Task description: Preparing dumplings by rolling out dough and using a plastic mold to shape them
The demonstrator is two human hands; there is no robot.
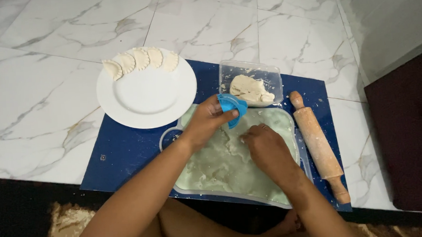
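Observation:
My left hand (208, 121) holds a blue folding dumpling mould (233, 107), closed, over the far end of a pale green board (214, 173) smeared with dough. My right hand (266, 147) rests palm down on the board, its fingers curled on the dough surface. A clear plastic tub (271, 72) with a lump of dough (249, 89) stands just beyond the mould. A white plate (147, 95) at the left carries several crimped half-moon dumplings (140, 58) along its far rim.
A wooden rolling pin (317, 144) lies to the right of the board on a blue mat (121, 152). The mat sits on a white marble floor. A dark surface (409, 137) lies at the far right. My legs are below the board.

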